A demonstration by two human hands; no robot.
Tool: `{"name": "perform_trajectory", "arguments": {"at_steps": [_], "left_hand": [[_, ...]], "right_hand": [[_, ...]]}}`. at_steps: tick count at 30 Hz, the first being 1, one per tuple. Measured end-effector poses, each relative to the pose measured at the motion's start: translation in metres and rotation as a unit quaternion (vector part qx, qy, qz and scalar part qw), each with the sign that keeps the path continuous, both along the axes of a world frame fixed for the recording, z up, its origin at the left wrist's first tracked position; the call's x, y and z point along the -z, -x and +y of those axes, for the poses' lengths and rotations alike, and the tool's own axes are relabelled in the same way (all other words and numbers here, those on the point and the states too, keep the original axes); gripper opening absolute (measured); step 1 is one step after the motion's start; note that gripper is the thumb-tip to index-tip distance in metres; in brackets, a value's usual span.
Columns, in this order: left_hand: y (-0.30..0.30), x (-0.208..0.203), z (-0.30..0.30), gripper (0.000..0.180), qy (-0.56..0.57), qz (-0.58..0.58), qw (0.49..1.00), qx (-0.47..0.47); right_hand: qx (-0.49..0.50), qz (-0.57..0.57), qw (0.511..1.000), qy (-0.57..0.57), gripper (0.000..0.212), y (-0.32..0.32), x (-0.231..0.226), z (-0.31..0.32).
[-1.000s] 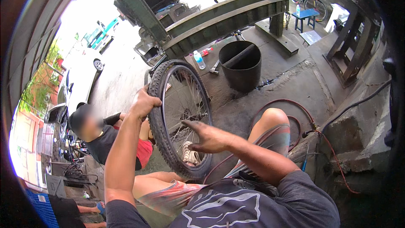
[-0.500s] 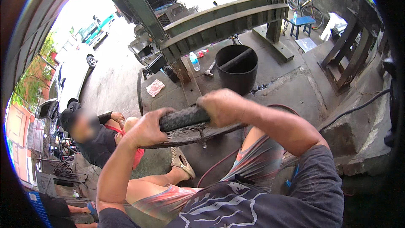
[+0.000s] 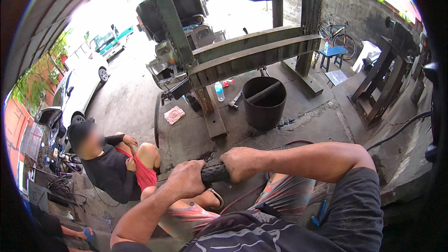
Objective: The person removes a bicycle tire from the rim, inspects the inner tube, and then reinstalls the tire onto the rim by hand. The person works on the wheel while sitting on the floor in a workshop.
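Observation:
My left hand (image 3: pixel 185 177) and my right hand (image 3: pixel 240 164) are closed side by side on a thick, black, rough-surfaced bar (image 3: pixel 215 173). A short stretch of it shows between them; my hands cover its ends, and I cannot make out its kind. It is held in front of my body, above my bent legs. Beyond my right hand stands a dark round metal tub (image 3: pixel 263 107) with a bar across its mouth. A hammer (image 3: pixel 234 100) lies on the floor beside the tub.
A steel press frame (image 3: pixel 256 56) stands ahead. To the left a seated person (image 3: pixel 112 168) is close by. A water bottle (image 3: pixel 219 91) and a pink cloth (image 3: pixel 174 115) are on the floor. Blue-handled tool (image 3: pixel 319 213) lies by my right side; a blue stool (image 3: pixel 333 52) stands far right.
Both my hands have come down and nearer my body with the black bar. My view has tilted up, showing more of the background. The seated person's hands remain near their knees.

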State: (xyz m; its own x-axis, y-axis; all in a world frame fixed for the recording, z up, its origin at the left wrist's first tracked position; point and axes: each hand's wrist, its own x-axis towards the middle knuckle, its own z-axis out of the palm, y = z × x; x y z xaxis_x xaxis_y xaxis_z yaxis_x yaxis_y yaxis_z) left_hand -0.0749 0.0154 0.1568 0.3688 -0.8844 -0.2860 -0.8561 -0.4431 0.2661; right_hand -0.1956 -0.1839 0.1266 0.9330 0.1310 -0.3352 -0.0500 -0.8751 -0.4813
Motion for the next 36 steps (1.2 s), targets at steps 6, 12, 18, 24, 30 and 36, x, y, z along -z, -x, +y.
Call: {"name": "perform_trajectory", "arguments": {"at_steps": [6, 12, 18, 24, 30, 36], "left_hand": [[0.009, 0.019, 0.012, 0.039, -0.002, -0.023, 1.0, 0.015], [0.048, 0.037, 0.04, 0.035, 0.067, -0.061, 0.996, 0.008], [0.075, 0.085, 0.07, 0.015, 0.171, -0.089, 0.981, -0.008], [0.094, 0.122, 0.083, 0.011, 0.292, -0.094, 0.952, -0.015], [0.09, 0.131, 0.078, 0.009, 0.331, -0.142, 0.933, -0.013], [0.084, 0.135, 0.079, 0.01, 0.347, -0.142, 0.927, -0.005]], "right_hand": [[0.037, -0.008, 0.999, 0.004, 0.036, 0.018, 0.015, 0.017], [0.011, -0.114, 0.993, 0.012, 0.033, 0.056, 0.027, 0.035], [0.015, -0.201, 0.978, 0.058, 0.016, 0.085, 0.065, 0.062], [0.032, -0.225, 0.97, 0.091, 0.019, 0.105, 0.077, 0.08], [0.06, -0.269, 0.954, 0.115, 0.011, 0.102, 0.076, 0.08], [0.07, -0.283, 0.95, 0.11, 0.01, 0.1, 0.081, 0.08]]}}
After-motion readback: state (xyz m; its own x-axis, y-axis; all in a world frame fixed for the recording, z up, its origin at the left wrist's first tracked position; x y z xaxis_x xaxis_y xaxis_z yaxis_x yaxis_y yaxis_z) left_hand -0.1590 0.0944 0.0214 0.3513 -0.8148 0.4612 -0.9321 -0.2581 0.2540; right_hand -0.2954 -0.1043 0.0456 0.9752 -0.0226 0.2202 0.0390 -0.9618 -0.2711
